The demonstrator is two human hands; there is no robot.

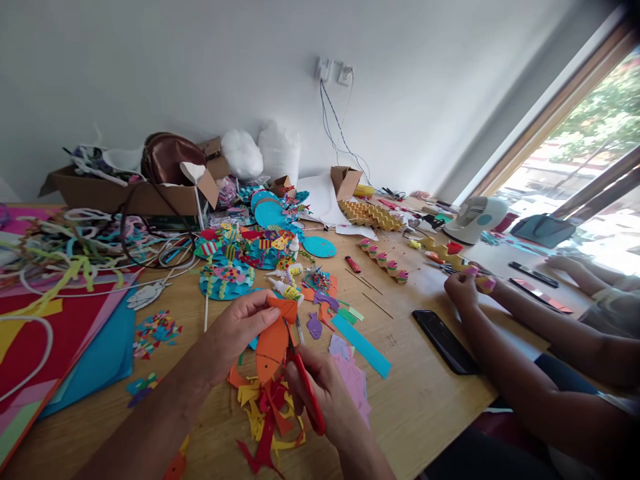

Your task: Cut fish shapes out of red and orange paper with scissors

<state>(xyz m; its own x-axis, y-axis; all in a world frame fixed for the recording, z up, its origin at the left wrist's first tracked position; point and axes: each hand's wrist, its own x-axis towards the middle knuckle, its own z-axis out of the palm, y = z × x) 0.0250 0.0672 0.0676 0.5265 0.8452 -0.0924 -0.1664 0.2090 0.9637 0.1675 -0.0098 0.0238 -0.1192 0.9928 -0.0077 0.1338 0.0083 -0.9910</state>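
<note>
Between thumb and fingers, my left hand (245, 330) pinches the top of an orange paper fish (271, 350) with dark drawn lines and a small eye dot near its lower end. My right hand (320, 387) grips red-handled scissors (309, 393), their blades against the fish's right edge. Below both hands lies a pile of red, yellow and orange paper scraps (265, 413). Cut purple fish shapes (315, 325) rest just beyond, near a glue bottle (287, 289) lying on its side.
Coloured paper sheets (90, 360) and tangled pipe cleaners (90, 247) cover the left. A blue paper strip (361, 345) and a black phone (445, 341) lie rightward. Another person's hands (463, 288) hold a pink-and-yellow piece at the right. A cardboard box (135, 200) stands by the wall.
</note>
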